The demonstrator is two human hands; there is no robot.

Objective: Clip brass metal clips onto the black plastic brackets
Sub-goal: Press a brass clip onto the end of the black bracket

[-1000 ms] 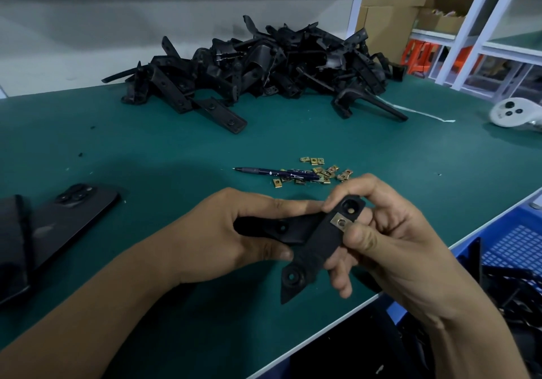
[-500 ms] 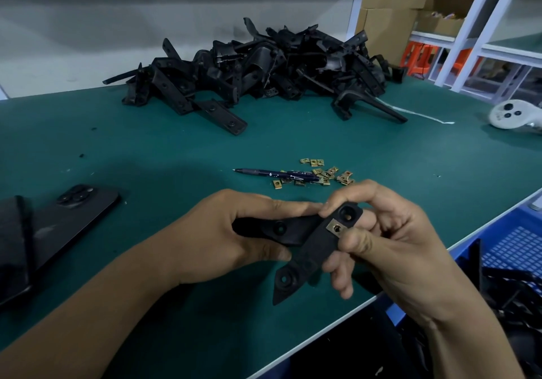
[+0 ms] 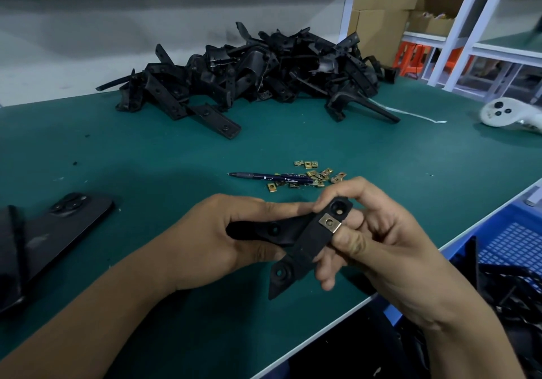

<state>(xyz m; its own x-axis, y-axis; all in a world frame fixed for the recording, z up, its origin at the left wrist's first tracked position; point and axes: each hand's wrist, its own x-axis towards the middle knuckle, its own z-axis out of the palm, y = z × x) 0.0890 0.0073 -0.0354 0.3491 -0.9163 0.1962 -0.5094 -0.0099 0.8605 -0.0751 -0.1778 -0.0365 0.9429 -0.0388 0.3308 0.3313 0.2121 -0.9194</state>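
Left hand: the left hand (image 3: 217,240) wraps its fingers and thumb round the left arm of a black bracket (image 3: 296,243), so its grip is closed on that part, held just above the green surface (image 3: 146,155).
Right hand: the right hand (image 3: 378,237) holds the bracket's upper right end; its forefinger curls over the top by the round hole, its thumb presses on the edge of a brass clip (image 3: 330,223), and the other fingers lie beneath the bracket. Its grip pinches clip and bracket together.
Clip in hand: the clip sits on the edge of the bracket's arm, just below the hole at the tip, its own small hole facing up.
Bracket in hand: the bracket is angled, with one arm running down to a pointed end near the surface's front edge.
Loose clips: a scatter of brass clips (image 3: 318,174) lies on the surface beyond the hands, some touching a dark blue pen (image 3: 269,176).
Bracket pile: a heap of black brackets (image 3: 258,76) lies further back, towards the wall.
Left side: a dark phone (image 3: 55,226) lies face down near the left edge.
Right side: a white controller (image 3: 507,113) rests far right; a blue crate (image 3: 510,249) stands below the surface's edge.
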